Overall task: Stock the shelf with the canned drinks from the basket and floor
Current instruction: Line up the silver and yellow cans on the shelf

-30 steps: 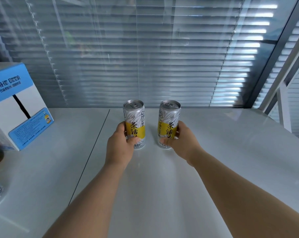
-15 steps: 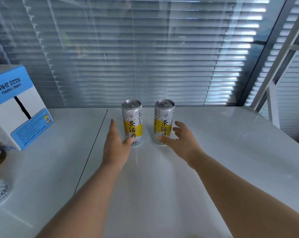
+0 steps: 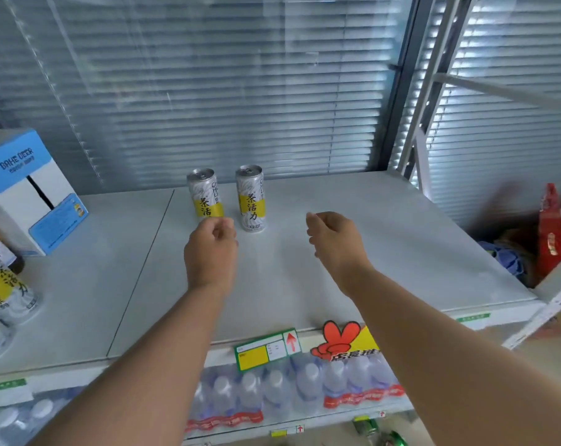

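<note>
Two silver-yellow cans (image 3: 205, 197) (image 3: 251, 198) upright, side by side, apart, on white shelf (image 3: 385, 252)

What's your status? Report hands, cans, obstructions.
Left hand and right hand empty, loosely curled. Two cans upright on shelf, side by side. Nothing obstructing.

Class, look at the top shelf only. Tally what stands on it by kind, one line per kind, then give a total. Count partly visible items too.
Yellow-banded cans at the back: 2, left can and right can.
Yellow-banded cans at the left edge, partly cut off: 1.
Blue and white boxes: 1.
Brown bottles: 1.
Total: 5.
</note>
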Demonstrator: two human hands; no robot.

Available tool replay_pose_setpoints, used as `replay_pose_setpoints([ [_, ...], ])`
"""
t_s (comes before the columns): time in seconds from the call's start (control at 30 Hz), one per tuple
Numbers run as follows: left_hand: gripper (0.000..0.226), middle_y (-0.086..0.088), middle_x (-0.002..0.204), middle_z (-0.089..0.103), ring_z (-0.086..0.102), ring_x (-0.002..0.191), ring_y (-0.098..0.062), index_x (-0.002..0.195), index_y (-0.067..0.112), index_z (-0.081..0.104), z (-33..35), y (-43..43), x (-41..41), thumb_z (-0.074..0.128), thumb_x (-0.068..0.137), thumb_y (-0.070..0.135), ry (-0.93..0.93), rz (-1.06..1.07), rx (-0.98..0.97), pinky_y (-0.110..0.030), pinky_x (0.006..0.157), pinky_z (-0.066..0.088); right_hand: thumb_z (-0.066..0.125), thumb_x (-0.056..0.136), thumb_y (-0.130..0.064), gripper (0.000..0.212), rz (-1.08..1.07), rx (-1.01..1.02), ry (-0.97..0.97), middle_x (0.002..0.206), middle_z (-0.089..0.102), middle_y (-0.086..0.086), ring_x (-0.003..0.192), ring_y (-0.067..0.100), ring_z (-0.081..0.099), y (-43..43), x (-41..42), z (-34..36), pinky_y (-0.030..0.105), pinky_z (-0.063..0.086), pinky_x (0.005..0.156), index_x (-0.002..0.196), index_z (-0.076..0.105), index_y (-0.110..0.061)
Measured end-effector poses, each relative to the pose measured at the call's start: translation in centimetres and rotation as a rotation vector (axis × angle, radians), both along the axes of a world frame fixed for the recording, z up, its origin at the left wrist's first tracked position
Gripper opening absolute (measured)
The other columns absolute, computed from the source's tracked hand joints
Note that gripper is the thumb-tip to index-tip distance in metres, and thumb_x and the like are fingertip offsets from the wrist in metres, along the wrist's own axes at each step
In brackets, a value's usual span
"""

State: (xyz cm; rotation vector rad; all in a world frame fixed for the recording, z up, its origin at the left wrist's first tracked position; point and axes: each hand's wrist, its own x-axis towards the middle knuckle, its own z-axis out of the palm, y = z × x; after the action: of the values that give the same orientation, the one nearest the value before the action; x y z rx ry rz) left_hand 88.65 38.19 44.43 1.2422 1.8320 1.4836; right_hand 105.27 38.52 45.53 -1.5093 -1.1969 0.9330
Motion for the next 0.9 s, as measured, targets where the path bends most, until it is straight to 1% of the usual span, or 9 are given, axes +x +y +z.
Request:
replay_pose_setpoints([
  [0.07, 0.02, 0.005, 0.071, 0.065, 0.065, 0.073, -0.026, 0.072, 0.025, 0.058, 0.4, -2.5, 2.4, 0.054, 0.091, 0.025, -0.034, -0.019, 0.006, -0.045, 0.083, 0.054, 0.051, 0.094, -0.035, 0.031, 0.006, 0.004, 0.011, 0.081, 0.063, 0.002, 0.083, 0.024, 0.06, -2.5, 1.8, 0.0, 0.045, 0.052, 0.08, 0.093, 0.064, -0.007],
  [0.17, 0.02, 0.007, 0.068, 0.063, 0.062, 0.063, -0.022, 0.069, 0.026, 0.057, 0.7, -6.9, 6.4, 0.055, 0.088, 0.028, -0.045, -0.02, 0.034, -0.046, 0.081, 0.055, 0.05, 0.094, -0.036, 0.037, 0.019, 0.021, 0.008, 0.076, 0.063, 0.004, 0.08, 0.029, 0.06, -7.2, 5.2, -0.1, 0.049, 0.052, 0.082, 0.089, 0.063, -0.002],
  [0.23, 0.021, 0.006, 0.068, 0.063, 0.06, 0.058, -0.018, 0.069, 0.026, 0.057, 0.6, -10.2, 9.4, 0.055, 0.09, 0.026, -0.042, -0.007, 0.042, -0.046, 0.08, 0.055, 0.05, 0.095, -0.034, 0.034, 0.035, 0.012, 0.016, 0.075, 0.065, 0.001, 0.081, 0.028, 0.062, -11.2, 8.2, -0.1, 0.046, 0.052, 0.08, 0.086, 0.065, -0.004],
  [0.37, 0.02, -0.001, 0.076, 0.068, 0.066, 0.07, -0.029, 0.07, 0.026, 0.057, -1.0, -16.4, 15.9, 0.052, 0.083, 0.04, -0.016, -0.003, 0.016, -0.049, 0.081, 0.055, 0.049, 0.096, -0.031, 0.031, 0.062, -0.007, 0.056, 0.074, 0.065, 0.002, 0.075, 0.023, 0.06, -19.5, 14.9, -0.4, 0.039, 0.048, 0.073, 0.085, 0.067, -0.008],
  [0.47, 0.026, -0.005, 0.079, 0.069, 0.066, 0.074, -0.032, 0.075, 0.023, 0.059, -3.2, -20.0, 21.6, 0.049, 0.081, 0.047, -0.006, -0.032, -0.019, -0.05, 0.079, 0.055, 0.047, 0.097, -0.03, 0.04, 0.022, -0.015, 0.032, 0.076, 0.064, 0.014, 0.071, 0.024, 0.053, -24.6, 20.4, -1.6, 0.039, 0.045, 0.068, 0.088, 0.063, 0.005],
  [0.57, 0.029, -0.007, 0.079, 0.068, 0.066, 0.08, -0.035, 0.082, 0.025, 0.061, -6.6, -23.2, 27.9, 0.048, 0.078, 0.05, -0.021, -0.096, -0.081, -0.052, 0.079, 0.053, 0.045, 0.097, -0.03, 0.04, -0.026, -0.081, 0.024, 0.072, 0.062, 0.012, 0.07, 0.022, 0.052, -28.5, 25.8, -4.3, 0.043, 0.046, 0.068, 0.089, 0.062, 0.005],
  [0.67, 0.022, -0.003, 0.078, 0.065, 0.066, 0.079, -0.032, 0.087, 0.022, 0.063, -10.7, -26.4, 34.6, 0.048, 0.088, 0.038, -0.047, -0.209, -0.174, -0.049, 0.077, 0.054, 0.045, 0.098, -0.03, 0.03, -0.101, -0.198, 0.061, 0.072, 0.064, -0.003, 0.073, 0.018, 0.059, -31.7, 31.2, -8.1, 0.04, 0.05, 0.072, 0.089, 0.068, -0.012],
  [0.77, 0.019, 0.002, 0.074, 0.063, 0.061, 0.067, -0.025, 0.088, 0.018, 0.06, -14.6, -28.6, 39.3, 0.046, 0.096, 0.028, -0.114, -0.29, -0.264, -0.047, 0.075, 0.053, 0.042, 0.1, -0.029, 0.032, -0.161, -0.298, 0.077, 0.077, 0.064, -0.001, 0.072, 0.016, 0.059, -34.1, 35.7, -11.3, 0.035, 0.048, 0.068, 0.101, 0.069, -0.01],
  [0.9, 0.021, 0.002, 0.077, 0.066, 0.065, 0.076, -0.029, 0.078, 0.03, 0.057, -21.5, -30.6, 45.0, 0.047, 0.095, 0.032, -0.129, -0.33, -0.425, -0.049, 0.077, 0.055, 0.042, 0.101, -0.031, 0.031, -0.271, -0.407, 0.044, 0.082, 0.066, 0.002, 0.074, 0.02, 0.058, -36.0, 42.0, -16.8, 0.035, 0.047, 0.067, 0.1, 0.067, -0.012],
])
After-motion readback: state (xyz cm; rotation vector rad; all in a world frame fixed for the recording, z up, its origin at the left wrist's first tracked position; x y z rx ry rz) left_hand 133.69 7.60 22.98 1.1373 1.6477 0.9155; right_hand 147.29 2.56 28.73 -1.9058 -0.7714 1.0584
